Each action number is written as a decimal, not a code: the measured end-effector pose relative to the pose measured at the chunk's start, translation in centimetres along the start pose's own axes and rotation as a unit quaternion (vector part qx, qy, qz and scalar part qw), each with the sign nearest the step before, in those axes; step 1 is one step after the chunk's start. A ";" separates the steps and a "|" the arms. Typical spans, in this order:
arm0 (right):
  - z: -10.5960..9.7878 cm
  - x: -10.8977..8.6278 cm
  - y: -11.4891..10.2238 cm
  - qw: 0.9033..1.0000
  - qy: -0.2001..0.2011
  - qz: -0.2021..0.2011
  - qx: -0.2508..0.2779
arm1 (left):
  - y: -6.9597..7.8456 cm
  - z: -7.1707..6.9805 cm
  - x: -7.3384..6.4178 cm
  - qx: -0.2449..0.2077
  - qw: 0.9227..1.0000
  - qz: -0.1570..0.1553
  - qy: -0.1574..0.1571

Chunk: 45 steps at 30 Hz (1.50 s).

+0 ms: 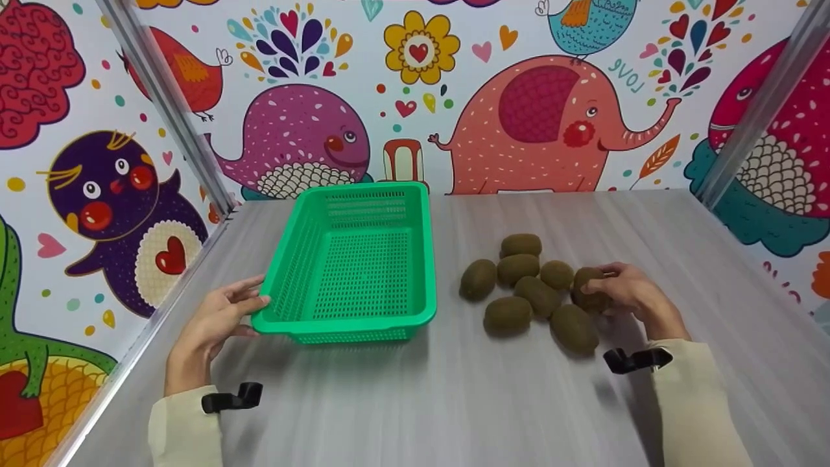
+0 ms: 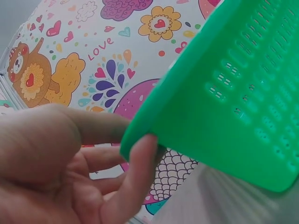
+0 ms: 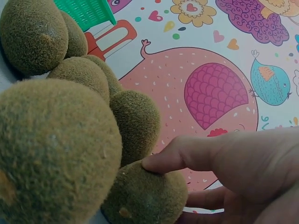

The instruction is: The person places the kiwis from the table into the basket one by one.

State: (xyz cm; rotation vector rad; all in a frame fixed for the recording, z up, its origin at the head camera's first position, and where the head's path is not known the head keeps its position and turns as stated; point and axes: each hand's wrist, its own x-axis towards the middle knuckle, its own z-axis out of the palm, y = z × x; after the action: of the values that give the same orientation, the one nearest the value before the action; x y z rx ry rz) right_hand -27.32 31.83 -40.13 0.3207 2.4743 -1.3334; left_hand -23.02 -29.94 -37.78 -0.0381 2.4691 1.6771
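Note:
A green plastic basket (image 1: 363, 328) with slotted walls stands on the left half of the table. At its near left corner my left hand (image 1: 215, 319) pinches the rim, thumb on one side and fingers on the other, as the left wrist view shows of the basket's edge (image 2: 154, 109). To the right lies a loose group of brown fuzzy kiwis (image 1: 537, 297). My right hand (image 1: 639, 297) grips the rightmost kiwi (image 1: 587, 292), thumb on its near side. In the right wrist view that kiwi (image 3: 147, 196) sits under the thumb, the other fingers partly hidden behind it.
Several other kiwis lie close together, one (image 1: 574, 329) just in front of the gripped one. Printed panels (image 1: 408, 97) with cartoon animals rise behind the grey table (image 1: 454, 402) and along both sides. Black camera mounts (image 1: 639, 360) sit on both wrists.

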 end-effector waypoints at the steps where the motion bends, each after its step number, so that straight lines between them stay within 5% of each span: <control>1: -0.1 0.0 0.0 1.000 0.003 0.001 0.001 | 0.0 0.1 0.0 -0.002 1.000 0.000 0.001; 13: -1.2 -0.6 -0.8 0.995 0.035 -0.011 0.091 | -0.1 0.2 0.4 -0.025 1.000 -0.008 0.001; 25: -0.8 -0.9 -1.5 0.987 0.018 -0.038 0.158 | -0.2 0.8 0.8 -0.030 0.999 -0.018 0.017; 34: -0.3 -1.3 -3.0 0.969 -0.016 -0.034 0.243 | -0.2 1.0 1.1 -0.038 0.999 -0.024 0.025; 45: 1.4 -1.7 -4.6 0.956 -0.034 -0.070 0.283 | -0.3 0.7 0.8 -0.024 1.000 0.002 0.001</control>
State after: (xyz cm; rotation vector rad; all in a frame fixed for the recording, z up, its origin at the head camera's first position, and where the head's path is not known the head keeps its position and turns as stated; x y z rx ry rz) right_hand -27.10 28.11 -36.66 0.2202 2.0433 -2.0647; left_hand -23.69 -29.31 -38.43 -0.0413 2.4316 1.7397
